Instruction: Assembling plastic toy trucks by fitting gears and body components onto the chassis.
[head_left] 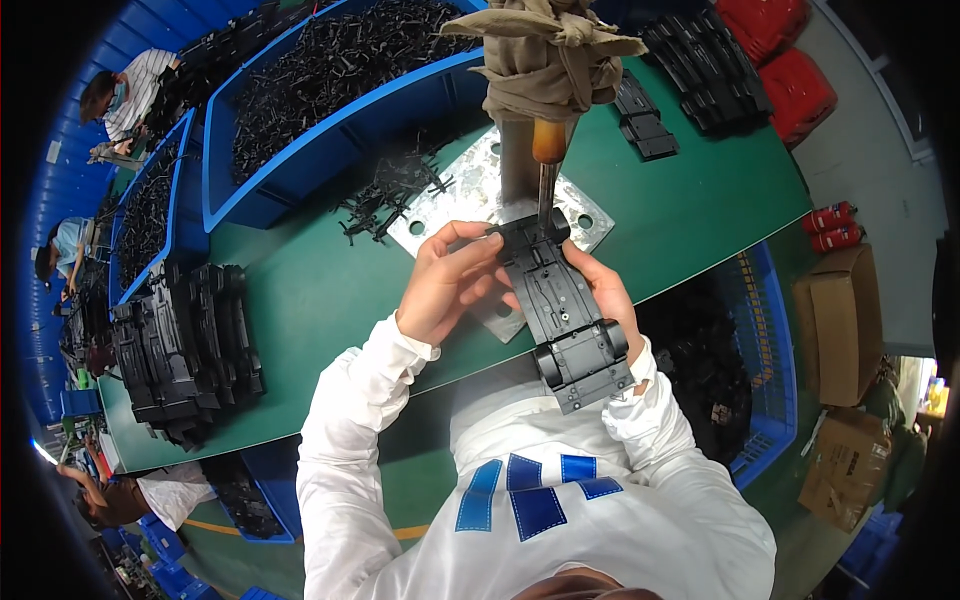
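A long black plastic molded part [553, 300] is tilted up between my hands at the table's front edge. My right hand [612, 300] grips it along its right side, the fingers partly hidden beneath it. At its upper left corner, my left hand [450, 280] is closed with its fingertips against the edge. An amber-handled screwdriver-like tool [548, 145] points down, its metal shaft meeting the part's far end near a round boss. Behind it rises a metal post [517, 165] topped with a knotted beige cloth wrap [550, 60]. Under the part lies a silvery metal plate [455, 205] with round holes.
Small black pieces [385, 195] lie loose on the green table [300, 290]. Blue bins [330, 135] of such pieces line the far left. Stacked black parts [185, 350] stand left, with more [705, 70] at far right. A blue crate [775, 370] sits right. People work at far left.
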